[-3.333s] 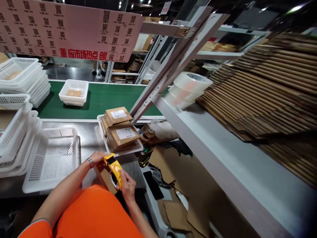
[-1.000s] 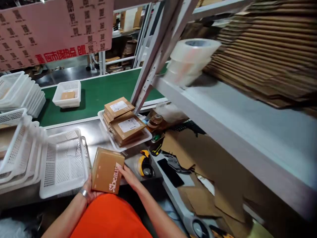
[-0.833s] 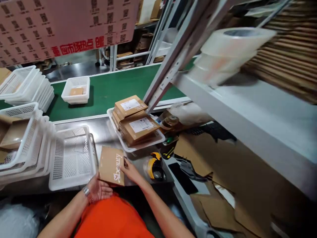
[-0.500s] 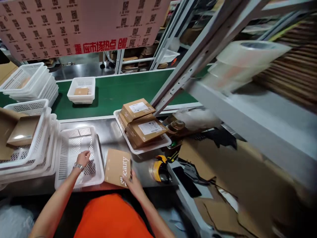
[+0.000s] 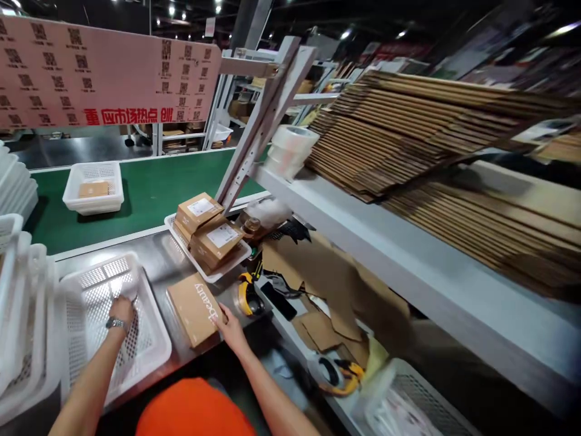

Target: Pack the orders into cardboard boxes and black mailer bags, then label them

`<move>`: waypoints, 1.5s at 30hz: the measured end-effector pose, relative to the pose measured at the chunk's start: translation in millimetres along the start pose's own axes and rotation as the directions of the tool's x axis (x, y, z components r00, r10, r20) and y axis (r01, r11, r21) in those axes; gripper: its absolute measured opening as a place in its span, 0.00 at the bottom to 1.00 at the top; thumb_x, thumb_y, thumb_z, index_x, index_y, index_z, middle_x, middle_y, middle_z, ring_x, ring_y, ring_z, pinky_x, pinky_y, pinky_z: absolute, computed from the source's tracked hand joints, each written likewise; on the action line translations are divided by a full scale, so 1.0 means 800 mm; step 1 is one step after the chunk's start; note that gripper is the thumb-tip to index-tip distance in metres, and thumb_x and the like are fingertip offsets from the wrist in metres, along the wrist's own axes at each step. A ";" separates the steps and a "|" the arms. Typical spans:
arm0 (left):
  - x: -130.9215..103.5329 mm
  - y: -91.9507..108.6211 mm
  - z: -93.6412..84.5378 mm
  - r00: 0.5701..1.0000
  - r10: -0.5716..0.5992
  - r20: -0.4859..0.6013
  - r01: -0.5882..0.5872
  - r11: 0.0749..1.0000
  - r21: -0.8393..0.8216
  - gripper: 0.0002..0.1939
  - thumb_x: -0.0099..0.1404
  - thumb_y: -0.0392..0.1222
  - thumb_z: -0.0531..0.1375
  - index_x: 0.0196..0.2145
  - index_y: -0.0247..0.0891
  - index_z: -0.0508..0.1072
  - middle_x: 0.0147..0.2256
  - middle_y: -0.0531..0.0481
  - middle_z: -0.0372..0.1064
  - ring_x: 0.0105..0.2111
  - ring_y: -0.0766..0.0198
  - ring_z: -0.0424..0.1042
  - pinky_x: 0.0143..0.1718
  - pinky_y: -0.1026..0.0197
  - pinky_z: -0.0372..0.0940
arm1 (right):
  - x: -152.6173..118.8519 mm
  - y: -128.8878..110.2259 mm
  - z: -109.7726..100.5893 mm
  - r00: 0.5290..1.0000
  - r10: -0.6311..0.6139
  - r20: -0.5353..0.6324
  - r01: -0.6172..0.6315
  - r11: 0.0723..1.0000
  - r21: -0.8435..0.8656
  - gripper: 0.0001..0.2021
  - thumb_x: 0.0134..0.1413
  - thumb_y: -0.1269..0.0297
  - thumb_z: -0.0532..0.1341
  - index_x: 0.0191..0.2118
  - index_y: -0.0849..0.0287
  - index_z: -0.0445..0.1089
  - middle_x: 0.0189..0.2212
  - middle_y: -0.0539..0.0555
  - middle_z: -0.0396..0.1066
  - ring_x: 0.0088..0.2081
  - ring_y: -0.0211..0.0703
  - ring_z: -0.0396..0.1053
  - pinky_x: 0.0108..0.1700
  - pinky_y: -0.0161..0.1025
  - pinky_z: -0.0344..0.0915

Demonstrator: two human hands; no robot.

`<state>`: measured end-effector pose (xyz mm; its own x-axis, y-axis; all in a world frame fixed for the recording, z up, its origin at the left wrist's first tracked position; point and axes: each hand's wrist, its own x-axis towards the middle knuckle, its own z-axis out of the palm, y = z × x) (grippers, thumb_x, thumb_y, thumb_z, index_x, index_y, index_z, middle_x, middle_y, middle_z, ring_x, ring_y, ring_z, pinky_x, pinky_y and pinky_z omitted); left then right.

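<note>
My left hand [image 5: 122, 311], with a metal watch at its wrist, is inside a white perforated basket [image 5: 157, 339]. Its fingers are curled together near a whitish patch; what they hold, if anything, is too blurred to tell. A closed brown cardboard box [image 5: 193, 306] with white "beauty" lettering rests on the metal table [image 5: 157, 260] right of that basket. My right hand [image 5: 227, 327] grips its right edge, thumb near the lettering. Behind it, a white tray [image 5: 218, 277] holds brown boxes with white labels.
Stacked white baskets [image 5: 39, 315] stand at the left. Another basket [image 5: 93, 203] sits on the green conveyor [image 5: 167, 178]. A yellow-black tape dispenser [image 5: 249, 295] lies right of the box. Clear tape rolls [image 5: 290, 148] and flat cardboard [image 5: 381, 133] occupy the grey shelf [image 5: 336, 212].
The view has swung to the right, bringing the cardboard stack and a lower tape dispenser into sight. The lettered box is turned and tilted differently, with my right hand still at its edge.
</note>
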<state>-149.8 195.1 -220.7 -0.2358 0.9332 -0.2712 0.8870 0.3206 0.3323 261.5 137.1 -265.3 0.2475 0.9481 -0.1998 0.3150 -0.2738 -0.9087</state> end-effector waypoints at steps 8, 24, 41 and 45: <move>-0.037 0.012 -0.062 0.981 -0.174 -0.089 0.133 0.928 -0.347 0.12 0.70 0.42 0.56 0.33 0.37 0.76 0.33 0.38 0.80 0.38 0.46 0.79 0.39 0.53 0.68 | 0.000 -0.048 -0.003 0.993 -0.066 -0.095 0.063 0.997 -0.038 0.32 0.44 0.50 0.70 0.56 0.58 0.78 0.58 0.67 0.80 0.62 0.68 0.76 0.68 0.65 0.69; -0.178 0.205 -0.033 0.963 0.216 0.163 0.096 0.293 -0.951 0.30 0.45 0.66 0.77 0.29 0.36 0.79 0.26 0.51 0.74 0.26 0.67 0.70 0.32 0.63 0.65 | -0.071 -0.157 -0.071 0.839 -0.057 0.541 -0.129 0.945 0.301 0.20 0.41 0.46 0.80 0.29 0.57 0.81 0.25 0.49 0.78 0.28 0.41 0.70 0.34 0.39 0.65; -0.279 0.293 0.070 0.956 0.024 0.293 0.252 0.445 -0.859 0.17 0.60 0.48 0.73 0.42 0.33 0.84 0.42 0.36 0.86 0.35 0.50 0.83 0.35 0.52 0.77 | -0.147 -0.089 -0.136 0.873 0.104 0.477 -0.397 0.720 0.570 0.25 0.46 0.41 0.79 0.40 0.57 0.84 0.36 0.57 0.84 0.40 0.47 0.79 0.40 0.40 0.74; -0.292 0.299 0.076 0.961 0.005 0.278 0.247 0.446 -0.861 0.19 0.59 0.50 0.74 0.42 0.32 0.84 0.43 0.35 0.85 0.36 0.49 0.83 0.35 0.52 0.77 | -0.150 -0.081 -0.144 0.858 0.100 0.504 -0.416 0.710 0.568 0.24 0.45 0.43 0.80 0.38 0.58 0.84 0.36 0.56 0.83 0.40 0.47 0.79 0.42 0.42 0.76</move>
<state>141.3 43.9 -132.6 -0.1112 0.8530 -0.5099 -0.0045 0.5126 0.8586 317.4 22.7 -140.2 -0.2177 0.8678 -0.4467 -0.4003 -0.4969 -0.7700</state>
